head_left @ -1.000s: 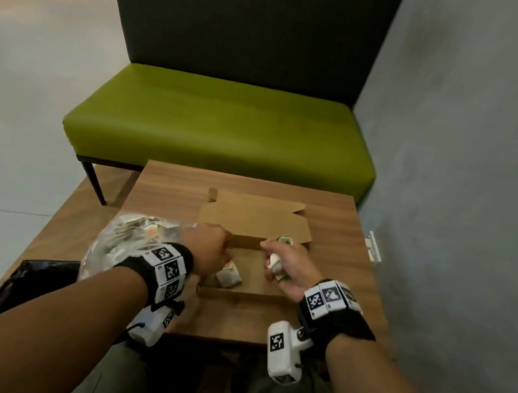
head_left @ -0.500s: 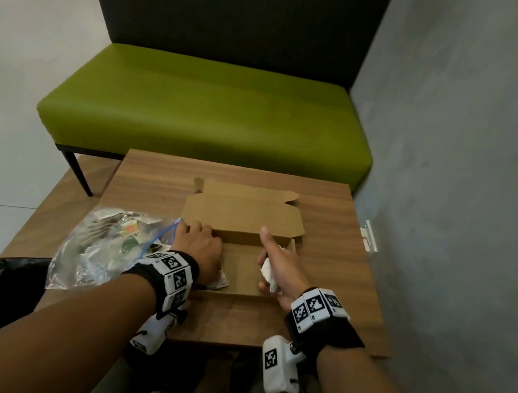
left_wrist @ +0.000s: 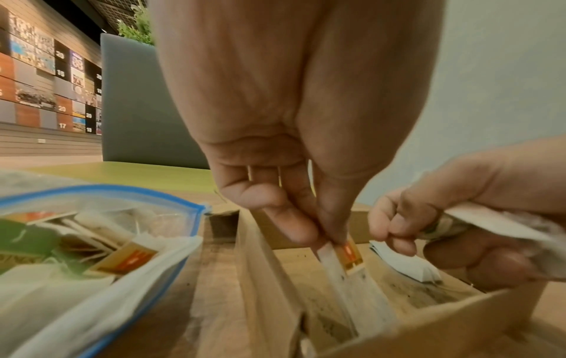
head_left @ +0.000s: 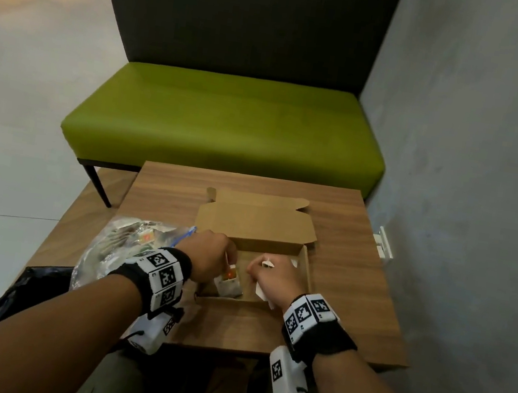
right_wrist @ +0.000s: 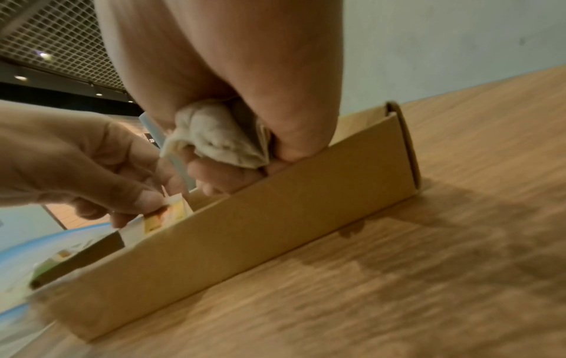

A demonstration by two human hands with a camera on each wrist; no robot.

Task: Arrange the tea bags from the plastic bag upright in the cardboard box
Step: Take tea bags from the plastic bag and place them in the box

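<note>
The open cardboard box point(head_left: 306, 271) lies on the wooden table point(head_left: 356, 276), its lid folded back. My left hand point(head_left: 209, 256) pinches the top of an orange-tagged tea bag point(head_left: 228, 283) that leans at the box's left end point(left_wrist: 346, 256). My right hand point(head_left: 273, 275) is inside the box, its fingers curled round several crumpled tea bags point(right_wrist: 220, 135). Another white tea bag point(left_wrist: 404, 264) lies flat on the box floor. The clear plastic bag point(head_left: 121, 243) with a blue zip edge point(left_wrist: 101, 191) sits left of the box and holds several tea bags.
A green bench point(head_left: 227, 125) with a dark back stands behind the table. A grey wall point(head_left: 468, 192) runs close along the right. A black bag point(head_left: 25, 290) lies at the table's near-left corner. My knees are under the near edge.
My left hand has moved from the box's left wall to pinch the orange-tagged tea bag and tilt it up. The right hand's pointing finger has curled in over its tea bags.
</note>
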